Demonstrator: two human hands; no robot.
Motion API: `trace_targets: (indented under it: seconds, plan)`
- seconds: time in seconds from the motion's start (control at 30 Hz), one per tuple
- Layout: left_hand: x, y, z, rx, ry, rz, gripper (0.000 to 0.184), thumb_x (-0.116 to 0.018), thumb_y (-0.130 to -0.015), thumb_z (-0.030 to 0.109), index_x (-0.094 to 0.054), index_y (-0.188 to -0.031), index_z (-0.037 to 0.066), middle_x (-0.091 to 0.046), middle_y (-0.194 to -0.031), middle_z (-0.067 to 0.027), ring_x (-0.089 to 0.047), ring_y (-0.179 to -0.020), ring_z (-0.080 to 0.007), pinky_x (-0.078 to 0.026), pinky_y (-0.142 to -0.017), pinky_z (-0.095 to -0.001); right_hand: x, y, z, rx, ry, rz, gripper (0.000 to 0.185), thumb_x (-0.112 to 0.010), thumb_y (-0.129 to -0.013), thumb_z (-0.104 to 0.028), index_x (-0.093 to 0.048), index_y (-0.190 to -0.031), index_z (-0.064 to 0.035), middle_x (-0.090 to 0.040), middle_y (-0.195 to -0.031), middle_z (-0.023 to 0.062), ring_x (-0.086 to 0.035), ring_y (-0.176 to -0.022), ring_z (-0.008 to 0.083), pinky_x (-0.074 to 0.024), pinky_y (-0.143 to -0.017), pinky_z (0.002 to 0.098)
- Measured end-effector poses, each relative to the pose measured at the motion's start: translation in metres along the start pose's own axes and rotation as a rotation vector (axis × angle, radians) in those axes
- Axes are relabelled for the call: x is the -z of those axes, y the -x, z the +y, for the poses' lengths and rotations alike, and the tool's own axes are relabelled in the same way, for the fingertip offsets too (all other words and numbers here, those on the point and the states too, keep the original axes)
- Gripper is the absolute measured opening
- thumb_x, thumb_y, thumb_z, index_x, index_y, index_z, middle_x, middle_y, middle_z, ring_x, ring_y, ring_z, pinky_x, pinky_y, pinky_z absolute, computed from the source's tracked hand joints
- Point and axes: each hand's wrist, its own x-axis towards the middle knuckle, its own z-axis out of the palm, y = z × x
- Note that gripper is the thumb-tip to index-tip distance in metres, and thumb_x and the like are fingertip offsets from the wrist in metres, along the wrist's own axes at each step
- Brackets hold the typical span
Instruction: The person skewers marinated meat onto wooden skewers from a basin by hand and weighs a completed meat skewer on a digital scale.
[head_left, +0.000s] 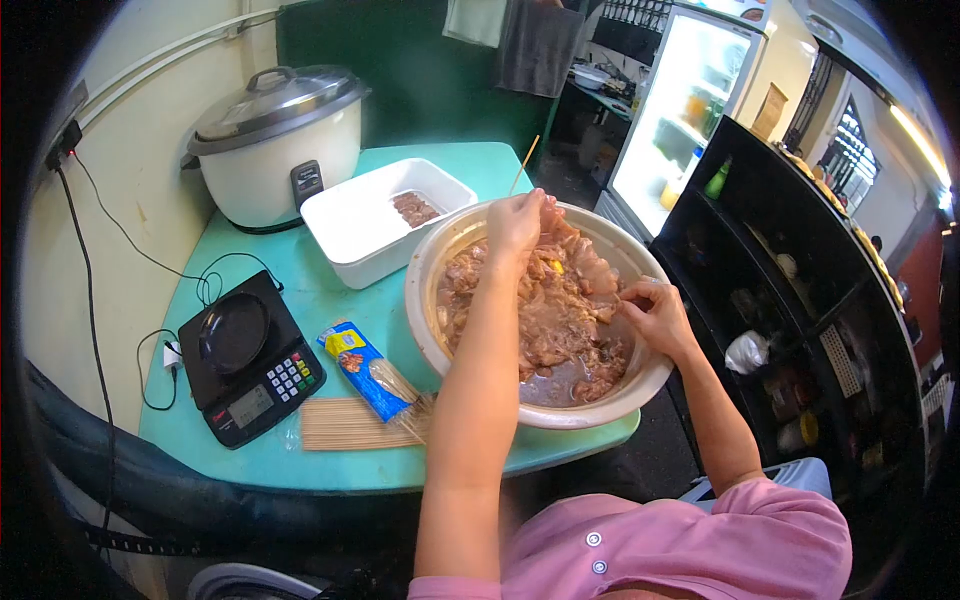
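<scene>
A large cream basin point(420, 310) holds a heap of raw marinated meat point(545, 320) in brownish liquid. Over its far rim, my left hand point(515, 232) is closed, with a thin wooden skewer point(525, 165) slanting up from it. Pinkish meat hangs right beside those fingers; how it meets the skewer is hidden by the hand. At the right side of the basin, my right hand point(655, 315) pinches the edge of a meat piece point(602, 283).
A white tub point(340, 235) holds a little skewered meat. Left of the basin are bare skewers point(350, 425), a blue packet point(365, 370) and a black digital scale point(250, 360). A rice cooker point(275, 140) stands behind; black shelving point(780, 300) rises at right.
</scene>
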Motion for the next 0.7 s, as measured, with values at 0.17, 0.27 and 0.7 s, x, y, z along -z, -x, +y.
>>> trace_targets:
  seconds: [0.17, 0.27, 0.7]
  plan:
    - [-0.005, 0.009, 0.012, -0.001, -0.033, 0.076, 0.028, -0.052, -0.096, 0.02, -0.067, -0.09, -0.003, -0.069, -0.079, -0.01, -0.066, -0.066, -0.0133, -0.054, -0.055, -0.0277, -0.001, 0.0, 0.001, -0.011, 0.006, 0.003, 0.015, -0.067, -0.074, -0.008, -0.068, -0.083, 0.0041, -0.06, -0.074, 0.01, -0.059, -0.066, 0.0183, -0.0468, -0.062, 0.0307]
    - [-0.008, 0.01, 0.013, -0.021, 0.024, 0.11, 0.027, -0.052, -0.095, 0.015, -0.066, -0.082, -0.004, -0.063, -0.071, -0.0036, -0.058, -0.059, -0.0091, -0.047, -0.051, -0.0233, -0.002, 0.0, 0.003, -0.011, -0.017, 0.002, 0.015, -0.067, -0.074, -0.008, -0.068, -0.083, 0.004, -0.06, -0.074, 0.0098, -0.059, -0.066, 0.0181, -0.0467, -0.062, 0.0307]
    - [-0.003, 0.005, 0.004, 0.001, -0.086, 0.028, 0.019, -0.057, -0.091, 0.019, -0.068, -0.094, 0.003, -0.071, -0.081, -0.0062, -0.067, -0.066, -0.0122, -0.051, -0.054, -0.0258, -0.001, 0.001, 0.0, -0.02, -0.038, 0.012, 0.013, -0.066, -0.076, -0.005, -0.068, -0.083, 0.0045, -0.06, -0.075, 0.0083, -0.059, -0.066, 0.0154, -0.0462, -0.06, 0.0284]
